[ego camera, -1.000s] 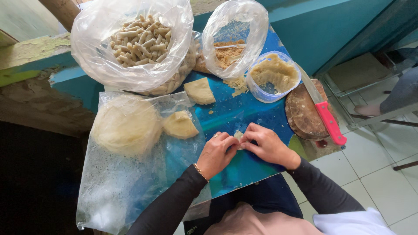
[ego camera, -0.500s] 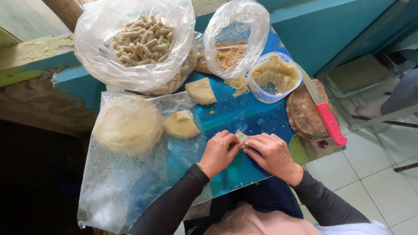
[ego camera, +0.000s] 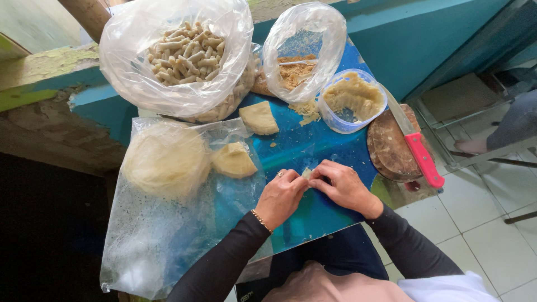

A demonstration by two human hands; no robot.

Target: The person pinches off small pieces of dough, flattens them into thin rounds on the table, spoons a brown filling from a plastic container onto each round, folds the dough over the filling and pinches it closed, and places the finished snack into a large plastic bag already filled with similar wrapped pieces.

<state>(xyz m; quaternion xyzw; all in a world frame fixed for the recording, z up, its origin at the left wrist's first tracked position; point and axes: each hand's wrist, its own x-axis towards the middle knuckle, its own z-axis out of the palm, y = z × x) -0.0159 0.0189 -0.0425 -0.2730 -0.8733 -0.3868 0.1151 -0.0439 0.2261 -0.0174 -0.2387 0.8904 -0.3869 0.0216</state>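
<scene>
While both hands pinch dough (ego camera: 306, 173) | blue table (ego camera: 313, 145) | tiled floor (ego camera: 481, 223)

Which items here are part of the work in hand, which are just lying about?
In use: left hand and right hand pinching a small pale wrap; stack of round wrappers; folded wrapper pieces; filling tub; bag of finished rolls.

Lying about: red-handled knife; round wooden board; bag of crumbs.
</scene>
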